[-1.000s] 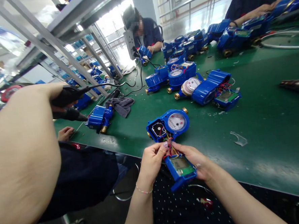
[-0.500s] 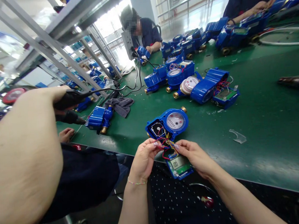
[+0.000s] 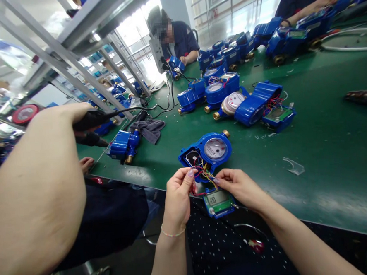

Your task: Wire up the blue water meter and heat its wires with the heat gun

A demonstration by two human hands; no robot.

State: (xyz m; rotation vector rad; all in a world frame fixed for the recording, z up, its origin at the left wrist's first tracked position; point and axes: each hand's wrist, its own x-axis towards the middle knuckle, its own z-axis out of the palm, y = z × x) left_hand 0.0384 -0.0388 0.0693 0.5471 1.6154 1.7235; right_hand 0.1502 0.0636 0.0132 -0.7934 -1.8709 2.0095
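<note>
Before me on the table lies a blue water meter (image 3: pixel 215 147) with a round white dial and brass ends. Its side compartment is uncovered, and thin coloured wires (image 3: pixel 206 174) run out of it to a display module (image 3: pixel 217 201) with a green circuit board and a small LCD. The module hangs at the table edge above my lap. My left hand (image 3: pixel 180 192) pinches red wires between thumb and fingers. My right hand (image 3: pixel 241 187) pinches the yellow and other wires just above the module. The wire ends between my fingertips are too small to make out.
A co-worker's arm (image 3: pixel 43 175) reaches in from the left with a power tool at another blue meter (image 3: pixel 122 145). A grey cloth (image 3: pixel 150 129) lies behind it. Several blue meters (image 3: pixel 256 104) stand further back. A clear plastic scrap (image 3: pixel 293 166) lies right.
My left hand has turned slightly and shifted with the red wires. The display module has tilted a little. The co-worker's arm and tool have moved slightly right.
</note>
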